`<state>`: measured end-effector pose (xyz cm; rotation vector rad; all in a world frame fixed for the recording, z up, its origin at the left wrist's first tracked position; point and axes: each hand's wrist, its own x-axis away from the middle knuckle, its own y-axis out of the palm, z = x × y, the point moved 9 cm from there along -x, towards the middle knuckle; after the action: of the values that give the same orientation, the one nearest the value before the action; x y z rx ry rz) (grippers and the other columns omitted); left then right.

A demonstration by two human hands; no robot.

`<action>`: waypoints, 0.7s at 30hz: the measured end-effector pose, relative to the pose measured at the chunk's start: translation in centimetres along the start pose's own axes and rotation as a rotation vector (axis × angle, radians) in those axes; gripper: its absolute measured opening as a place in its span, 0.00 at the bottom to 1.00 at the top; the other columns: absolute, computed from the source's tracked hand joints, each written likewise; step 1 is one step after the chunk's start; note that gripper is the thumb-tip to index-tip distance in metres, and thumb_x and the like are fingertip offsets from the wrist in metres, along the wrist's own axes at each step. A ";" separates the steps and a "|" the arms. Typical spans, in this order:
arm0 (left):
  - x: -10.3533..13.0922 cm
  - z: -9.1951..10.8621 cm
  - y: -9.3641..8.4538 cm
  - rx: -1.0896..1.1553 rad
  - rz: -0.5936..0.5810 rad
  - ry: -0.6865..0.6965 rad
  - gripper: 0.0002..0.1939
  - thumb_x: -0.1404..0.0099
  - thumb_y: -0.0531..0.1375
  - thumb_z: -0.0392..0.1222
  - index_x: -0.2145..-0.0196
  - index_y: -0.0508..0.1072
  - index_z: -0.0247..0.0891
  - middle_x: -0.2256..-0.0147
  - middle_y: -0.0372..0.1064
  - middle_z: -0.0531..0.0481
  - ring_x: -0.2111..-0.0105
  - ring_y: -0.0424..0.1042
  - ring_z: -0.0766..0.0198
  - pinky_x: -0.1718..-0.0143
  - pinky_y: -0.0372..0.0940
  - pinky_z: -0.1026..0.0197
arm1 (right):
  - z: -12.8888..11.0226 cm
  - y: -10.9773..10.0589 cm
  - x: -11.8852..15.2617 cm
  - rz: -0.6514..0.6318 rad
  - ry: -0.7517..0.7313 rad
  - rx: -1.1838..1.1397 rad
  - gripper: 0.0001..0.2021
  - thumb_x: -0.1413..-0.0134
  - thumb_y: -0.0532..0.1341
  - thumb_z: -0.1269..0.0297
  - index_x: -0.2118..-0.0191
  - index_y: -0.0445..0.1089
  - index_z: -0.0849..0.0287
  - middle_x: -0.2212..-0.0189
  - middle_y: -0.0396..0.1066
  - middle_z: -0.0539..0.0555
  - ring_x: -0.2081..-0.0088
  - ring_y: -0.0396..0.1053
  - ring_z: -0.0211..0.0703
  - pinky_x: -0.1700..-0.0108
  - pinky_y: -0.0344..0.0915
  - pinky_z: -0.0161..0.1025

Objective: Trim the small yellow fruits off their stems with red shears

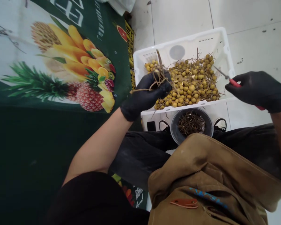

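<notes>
A gloved left hand (152, 90) clamps its fingers on bare twigs (159, 75) over a white crate (192, 47) of fruit (187, 92); right hand (253, 87) fingers grip a red-handled tool (234, 83).

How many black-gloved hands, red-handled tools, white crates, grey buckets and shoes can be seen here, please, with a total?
Black-gloved hands: 2 (left hand, right hand)
Red-handled tool: 1
White crate: 1
Grey bucket: 1
Shoes: 2, partly visible (left shoe, right shoe)
Total: 7
</notes>
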<state>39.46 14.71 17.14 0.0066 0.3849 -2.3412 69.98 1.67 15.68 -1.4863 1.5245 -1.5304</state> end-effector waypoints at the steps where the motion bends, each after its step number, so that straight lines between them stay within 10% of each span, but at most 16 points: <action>1: 0.9 0.7 0.4 -0.002 -0.013 -0.029 0.26 0.28 0.73 0.71 0.51 0.80 0.46 0.58 0.80 0.48 0.65 0.77 0.62 0.63 0.80 0.55 | 0.3 -0.6 0.1 0.005 0.033 -0.007 0.18 0.27 0.62 0.51 0.69 0.72 0.53 0.82 0.63 0.53 0.76 0.54 0.44 0.64 0.56 0.48; 6: 2.5 1.2 1.1 -0.026 0.028 -0.056 0.29 0.28 0.72 0.73 0.58 0.77 0.42 0.64 0.78 0.50 0.68 0.76 0.63 0.64 0.79 0.56 | -0.8 -0.1 1.0 -0.139 -0.081 -0.174 0.21 0.24 0.60 0.44 0.60 0.79 0.55 0.75 0.75 0.56 0.72 0.66 0.47 0.62 0.62 0.47; 12: 0.6 -0.1 -1.3 -0.177 0.115 0.008 0.32 0.22 0.61 0.77 0.54 0.77 0.43 0.69 0.72 0.51 0.70 0.74 0.62 0.67 0.76 0.56 | -2.0 0.3 1.5 0.092 -0.256 0.135 0.29 0.28 0.63 0.52 0.28 0.80 0.57 0.48 0.84 0.69 0.56 0.78 0.62 0.53 0.68 0.53; 21: -2.9 0.1 -1.1 -0.235 0.118 0.162 0.29 0.21 0.60 0.75 0.53 0.73 0.44 0.61 0.75 0.46 0.62 0.77 0.57 0.59 0.80 0.50 | -8.2 0.0 0.8 0.198 -0.171 0.254 0.26 0.23 0.57 0.62 0.30 0.75 0.67 0.43 0.76 0.82 0.41 0.73 0.82 0.44 0.63 0.66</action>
<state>40.81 17.41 17.84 0.1042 0.7186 -2.1733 62.30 3.84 17.84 -1.2478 1.2833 -1.3848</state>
